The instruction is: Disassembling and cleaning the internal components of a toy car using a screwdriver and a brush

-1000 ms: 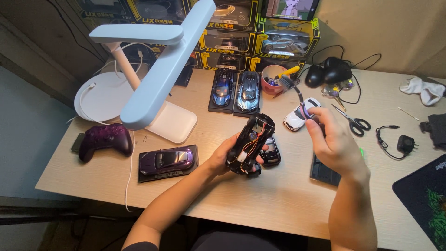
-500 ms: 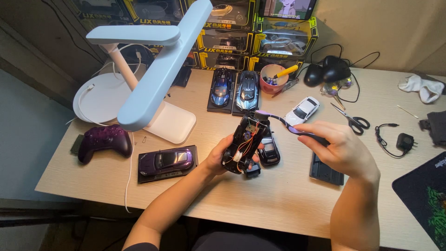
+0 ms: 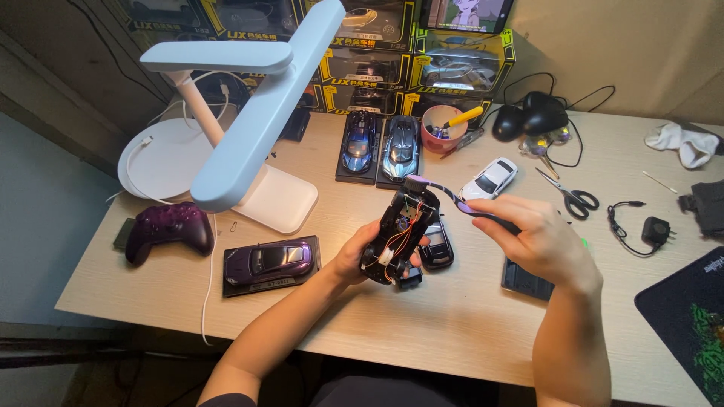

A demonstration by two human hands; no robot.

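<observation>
Head view: left hand (image 3: 354, 260) grips opened toy car (image 3: 397, 235); right hand (image 3: 532, 241) pinches plugged-in cable (image 3: 445, 194).

A single head-worn camera looks steeply down from close above a wooden desk (image 3: 452, 332), facing its back wall, both forearms entering from below.

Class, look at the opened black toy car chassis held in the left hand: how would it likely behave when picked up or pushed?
The toy car chassis probably feels light, since the left hand alone holds it up. Its exposed thin orange wires look fragile and could snag. Set on its wheels and pushed, it would likely roll.
</observation>
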